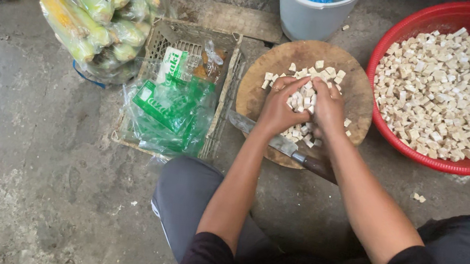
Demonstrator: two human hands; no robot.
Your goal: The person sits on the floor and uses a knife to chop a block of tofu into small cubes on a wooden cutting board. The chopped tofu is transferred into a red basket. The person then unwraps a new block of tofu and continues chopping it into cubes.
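Concrete floor (pixel 27 137) bears board (pixel 254 91), basin (pixel 384 61) (red), bucket (pixel 309 18).

left hand (pixel 278 109), right hand (pixel 328 107), cupping pale cubes (pixel 302 102)

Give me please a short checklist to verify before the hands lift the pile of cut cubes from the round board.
1. Both hands around the pile: ok. The left hand and right hand cup the cubes from both sides.
2. Knife out of the way: not ok. The knife lies on the cutting board, under the wrists.
3. Room in the red basin: ok. It is well filled, but the rim stands above the cubes.
4. Path to the basin: ok. It sits right beside the board.
5. Stray cubes: not ok. A few lie on the floor.
6. Grip firm underneath: cannot tell.
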